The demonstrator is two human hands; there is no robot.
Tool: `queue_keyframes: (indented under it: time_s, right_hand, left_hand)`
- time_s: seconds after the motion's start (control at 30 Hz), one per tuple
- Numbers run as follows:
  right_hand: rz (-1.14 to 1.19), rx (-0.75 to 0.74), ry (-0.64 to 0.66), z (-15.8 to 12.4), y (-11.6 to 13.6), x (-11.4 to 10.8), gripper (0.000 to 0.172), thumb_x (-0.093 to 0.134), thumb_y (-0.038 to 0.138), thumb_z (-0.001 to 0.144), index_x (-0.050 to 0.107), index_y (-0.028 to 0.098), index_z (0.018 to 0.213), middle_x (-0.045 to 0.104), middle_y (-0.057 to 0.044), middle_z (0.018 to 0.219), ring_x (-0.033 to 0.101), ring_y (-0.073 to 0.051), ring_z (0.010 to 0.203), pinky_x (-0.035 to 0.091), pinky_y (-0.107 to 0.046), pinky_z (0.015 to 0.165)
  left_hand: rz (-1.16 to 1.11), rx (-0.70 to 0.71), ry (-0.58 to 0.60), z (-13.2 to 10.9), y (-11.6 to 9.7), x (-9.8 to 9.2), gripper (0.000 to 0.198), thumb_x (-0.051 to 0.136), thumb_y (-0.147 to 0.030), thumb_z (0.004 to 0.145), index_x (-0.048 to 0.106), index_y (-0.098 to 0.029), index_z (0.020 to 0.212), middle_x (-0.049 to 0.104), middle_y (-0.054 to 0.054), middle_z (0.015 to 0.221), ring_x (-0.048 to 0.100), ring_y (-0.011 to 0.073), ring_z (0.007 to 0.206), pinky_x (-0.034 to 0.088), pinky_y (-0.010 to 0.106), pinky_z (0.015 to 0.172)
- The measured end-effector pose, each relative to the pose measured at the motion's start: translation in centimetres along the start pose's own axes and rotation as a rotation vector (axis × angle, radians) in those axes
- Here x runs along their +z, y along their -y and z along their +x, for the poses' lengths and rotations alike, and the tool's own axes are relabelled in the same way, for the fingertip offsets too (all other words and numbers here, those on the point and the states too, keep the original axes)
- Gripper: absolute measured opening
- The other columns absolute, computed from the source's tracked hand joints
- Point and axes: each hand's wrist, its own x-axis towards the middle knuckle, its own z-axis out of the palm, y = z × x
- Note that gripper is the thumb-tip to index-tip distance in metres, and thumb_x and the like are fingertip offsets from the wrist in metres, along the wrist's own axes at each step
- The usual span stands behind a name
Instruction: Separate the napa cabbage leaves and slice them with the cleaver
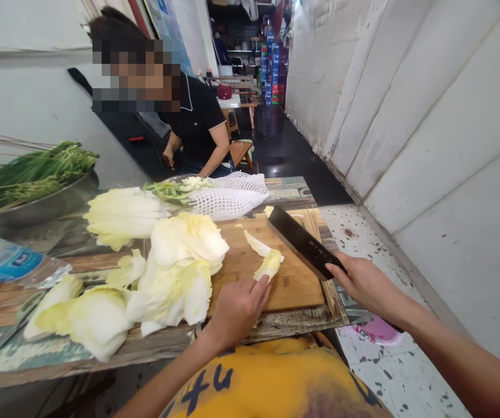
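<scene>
My right hand [358, 284] grips a dark cleaver [300, 241] by its handle end, with the blade slanting up and left over the right part of the wooden cutting board [293, 290]. My left hand [239, 307] is at the board's front edge, its fingers closed on the near end of a small yellow-white cabbage leaf [270, 264]. A thin leaf strip [254, 242] lies just beyond that leaf. To the left, large cabbage leaves [184, 249] are heaped partly on the board. A bit of leaf [268, 211] shows by the blade's far end.
More cabbage leaves [89, 319] lie at the table's left front, near a plastic bottle [19, 264]. Beyond stand a metal bowl [58, 194] of skewered greens and white foam netting [232, 197]. Thin sticks [315, 226] lie right of the board. A person [198, 122] sits across the table.
</scene>
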Motion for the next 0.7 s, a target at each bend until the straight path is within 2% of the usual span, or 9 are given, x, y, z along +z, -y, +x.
queue_keyframes:
  time_s: [0.1,0.2,0.27,0.3,0.37,0.43,0.57,0.63,0.7]
  right_hand:
    - [0.04,0.001,-0.023,-0.3,-0.2,-0.2,0.028,0.031,0.034,0.094,0.052,0.018,0.084,0.064,-0.006,0.072,0.06,-0.02,0.064,0.035,-0.026,0.057]
    - [0.07,-0.001,-0.023,-0.5,-0.1,-0.1,0.028,0.032,0.033,0.094,0.053,0.018,0.084,0.065,-0.007,0.075,0.06,-0.019,0.065,0.037,-0.027,0.058]
    - [0.086,0.002,-0.023,-0.5,0.0,0.0,0.028,0.033,0.033,0.093,0.054,0.018,0.082,0.065,-0.006,0.075,0.059,-0.019,0.063,0.037,-0.027,0.058]
    - [0.088,0.007,-0.024,-0.6,0.0,0.1,0.028,0.033,0.033,0.093,0.053,0.018,0.081,0.065,-0.006,0.074,0.058,-0.019,0.062,0.036,-0.026,0.058]
    - [0.081,0.019,-0.024,-0.6,-0.1,0.2,0.028,0.033,0.033,0.093,0.052,0.018,0.08,0.064,-0.006,0.072,0.057,-0.018,0.06,0.035,-0.026,0.056]
    - [0.063,0.035,-0.031,-0.7,-0.3,0.4,0.028,0.032,0.034,0.094,0.05,0.019,0.079,0.063,-0.005,0.069,0.056,-0.018,0.058,0.034,-0.025,0.054]
    - [0.067,0.041,-0.051,-0.9,-0.7,0.6,0.028,0.032,0.035,0.094,0.049,0.019,0.079,0.061,-0.004,0.068,0.056,-0.017,0.058,0.033,-0.025,0.054]
    - [0.077,0.038,-0.049,-1.2,-0.8,0.6,0.028,0.031,0.034,0.094,0.049,0.019,0.08,0.062,-0.004,0.068,0.056,-0.017,0.059,0.033,-0.025,0.055]
    - [0.067,0.041,-0.042,-1.6,-0.6,0.6,0.027,0.031,0.034,0.095,0.049,0.019,0.081,0.062,-0.004,0.067,0.057,-0.017,0.059,0.033,-0.025,0.055]
  left_hand:
    - [-0.111,-0.243,0.022,0.4,-0.6,0.2,0.041,0.049,-0.032,0.089,0.046,-0.014,0.126,0.063,0.003,0.064,0.059,0.0161,0.054,0.041,0.025,0.05]
    - [-0.487,-0.417,0.116,1.2,-1.2,0.5,0.054,0.047,-0.033,0.09,0.029,-0.016,0.138,0.065,0.0,0.068,0.06,0.0131,0.051,0.045,0.023,0.049]
    - [-0.708,-0.34,0.075,1.5,-1.4,0.5,0.052,0.043,-0.029,0.092,0.025,-0.017,0.139,0.068,0.003,0.085,0.064,0.0115,0.063,0.05,0.023,0.059]
    - [-0.734,-0.254,0.039,1.6,-1.3,0.5,0.047,0.041,-0.026,0.093,0.029,-0.018,0.137,0.068,0.005,0.096,0.066,0.012,0.074,0.052,0.025,0.067]
    - [-0.616,-0.038,0.022,1.8,-1.1,0.5,0.033,0.041,-0.02,0.092,0.047,-0.018,0.125,0.066,0.009,0.108,0.062,0.0165,0.096,0.049,0.032,0.086]
    - [-0.415,0.138,0.098,2.1,-0.7,0.7,0.025,0.044,-0.017,0.089,0.058,-0.017,0.11,0.064,0.009,0.111,0.055,0.0219,0.109,0.041,0.041,0.096]
    - [-0.224,0.252,0.267,3.0,-0.3,1.3,0.032,0.052,-0.017,0.083,0.056,-0.016,0.114,0.059,0.01,0.119,0.047,0.0248,0.118,0.029,0.045,0.104]
    - [-0.19,0.276,0.29,3.5,-0.3,1.6,0.026,0.052,-0.018,0.084,0.058,-0.017,0.109,0.061,0.009,0.112,0.049,0.023,0.112,0.031,0.043,0.102]
    - [-0.14,0.288,0.28,3.6,-0.4,1.6,0.015,0.048,-0.019,0.088,0.061,-0.017,0.094,0.063,0.007,0.096,0.054,0.021,0.098,0.037,0.04,0.094]
